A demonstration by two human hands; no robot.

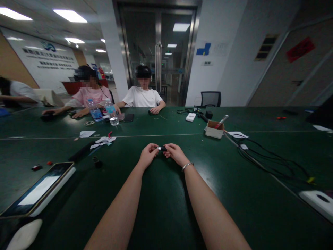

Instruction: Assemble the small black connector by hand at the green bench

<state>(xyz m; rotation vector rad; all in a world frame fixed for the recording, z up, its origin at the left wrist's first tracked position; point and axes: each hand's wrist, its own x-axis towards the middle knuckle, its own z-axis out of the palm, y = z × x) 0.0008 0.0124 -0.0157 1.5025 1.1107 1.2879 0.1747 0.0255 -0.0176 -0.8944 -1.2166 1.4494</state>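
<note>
Over the middle of the green table, my two hands hold a small black cylinder with a silver end [162, 148] lying roughly level between them. My left hand [148, 155] is closed, its fingertips pinching the silver end. My right hand [177, 155] is closed around the black end, and a bracelet [187, 166] circles that wrist. The object's exact kind is too small to make out, and fingers cover both its ends. To the left of my hands, a short dark cylindrical piece [97, 161] stands on the table.
A phone [39, 191] rests on a white box at the left. Paper scraps [102, 141] lie beyond. Across the green table [161, 215] sit several people, near two water bottles [111, 111]. At the right are a small open box [214, 130] and black cables [270, 156].
</note>
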